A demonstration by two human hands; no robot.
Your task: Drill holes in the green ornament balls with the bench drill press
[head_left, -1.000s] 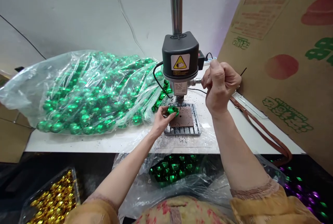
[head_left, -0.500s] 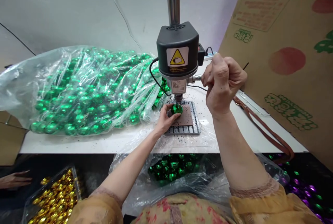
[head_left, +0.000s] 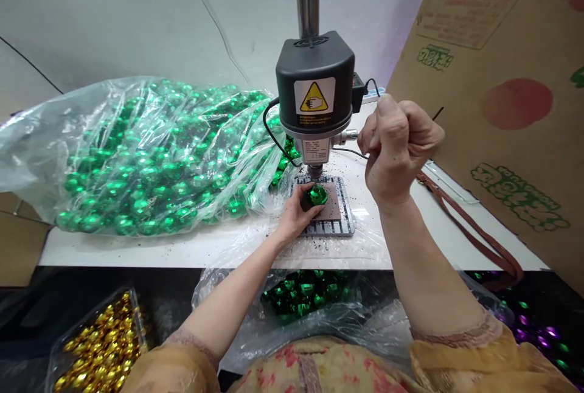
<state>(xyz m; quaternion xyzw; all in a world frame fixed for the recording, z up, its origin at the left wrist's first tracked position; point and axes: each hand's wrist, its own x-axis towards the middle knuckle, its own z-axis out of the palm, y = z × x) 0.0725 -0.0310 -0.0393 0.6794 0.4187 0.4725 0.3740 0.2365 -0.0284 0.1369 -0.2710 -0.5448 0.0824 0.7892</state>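
Observation:
A shiny green faceted ball (head_left: 318, 194) is held between the thumb and fingers of my left hand (head_left: 296, 213). The ball sits just below and in front of the chuck of a small black drill press (head_left: 316, 86), over a brown board (head_left: 333, 207) on the slotted metal base (head_left: 347, 216). To the right of the machine, my right hand (head_left: 399, 143) is closed in a fist around the drill press handle (head_left: 438, 113), of which only a thin dark end shows. Dark shavings lie scattered around the base.
Left of the press, a clear plastic bag (head_left: 159, 156) of green balls lies on the white table (head_left: 137, 252). Below the edge are more green balls (head_left: 305, 295) in plastic and a bin of gold balls (head_left: 100, 344). A cardboard box (head_left: 511, 156) and brown strap (head_left: 474, 235) stand right.
The green ball in my left hand has shifted slightly toward me, away from the chuck. My right hand stays on the handle. Another person's hand at the far left has left the view.

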